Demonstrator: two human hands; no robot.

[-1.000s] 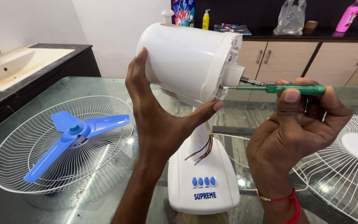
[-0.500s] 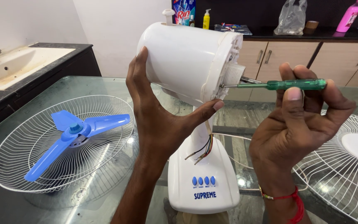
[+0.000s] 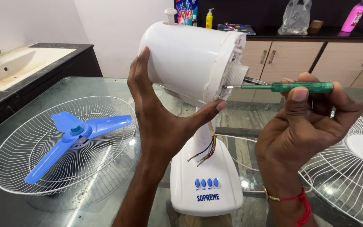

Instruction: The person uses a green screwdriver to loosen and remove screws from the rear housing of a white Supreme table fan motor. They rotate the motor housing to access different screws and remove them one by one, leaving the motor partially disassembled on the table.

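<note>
While the left hand (image 3: 158, 122) grips the white fan motor housing (image 3: 188, 61) at centre frame
Right hand (image 3: 305, 122) closed round a green screwdriver (image 3: 290, 87), tip at the housing's face

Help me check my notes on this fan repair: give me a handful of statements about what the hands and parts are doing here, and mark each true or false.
1. The left hand grips the white motor housing. True.
2. The right hand holds a red-handled screwdriver. False: the screwdriver has a green handle.
3. The screwdriver tip meets the front face of the housing. True.
4. The blue fan blade is mounted on the motor shaft. False: it lies in a wire guard on the glass table.
5. Loose wires hang below the housing. True.
</note>
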